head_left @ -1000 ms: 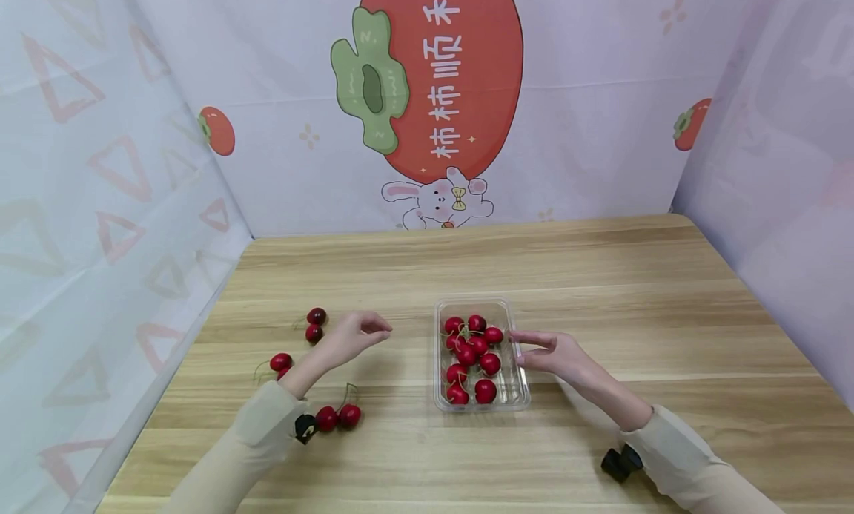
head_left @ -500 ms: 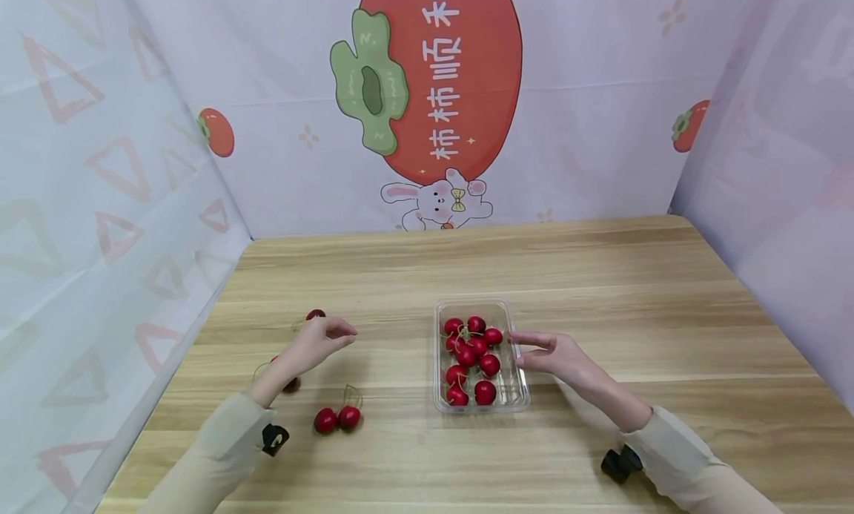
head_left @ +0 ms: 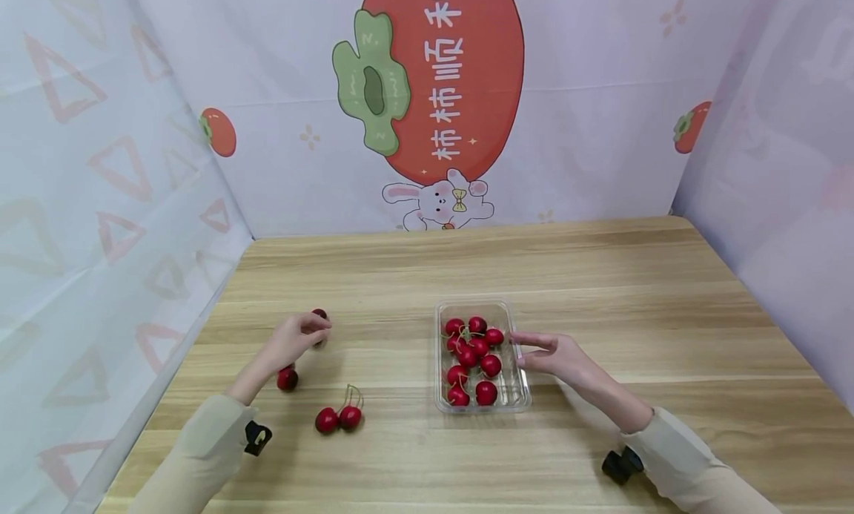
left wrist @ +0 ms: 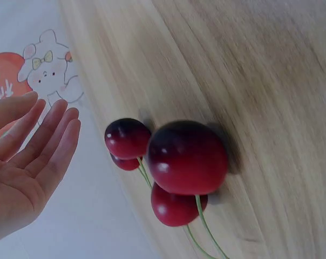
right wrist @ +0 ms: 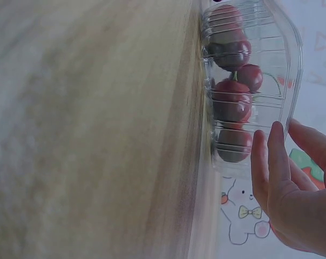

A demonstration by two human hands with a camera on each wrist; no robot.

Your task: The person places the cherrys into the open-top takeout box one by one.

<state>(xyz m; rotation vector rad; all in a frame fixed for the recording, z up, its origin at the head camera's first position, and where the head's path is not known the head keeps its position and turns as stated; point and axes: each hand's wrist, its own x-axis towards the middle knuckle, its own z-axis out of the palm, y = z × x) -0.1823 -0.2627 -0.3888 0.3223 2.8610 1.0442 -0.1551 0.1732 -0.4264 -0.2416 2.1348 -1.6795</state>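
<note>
My left hand (head_left: 290,343) hovers over the left of the table, beside a pair of dark red cherries (head_left: 319,314) that it partly covers. In the left wrist view its fingers are loosely spread and hold nothing; cherries (left wrist: 187,156) with green stems lie beyond them. My right hand (head_left: 557,353) touches the right rim of a clear plastic box (head_left: 482,409) with its fingertips. Several red cherries (head_left: 490,365) with stems lie in the box. Through its ribbed wall they also show in the right wrist view, near the fingers (right wrist: 278,156).
Nearer the front lies a joined pair of cherries (head_left: 350,416). Another cherry (head_left: 288,378) shows beside my left wrist, partly hidden by it. The wooden table (head_left: 567,269) is bordered by printed cloth walls (head_left: 587,128) at the back and sides.
My left hand has moved left, away from the box, to the far-left cherries, uncovering the front pair. The right hand and the box have stayed in place.
</note>
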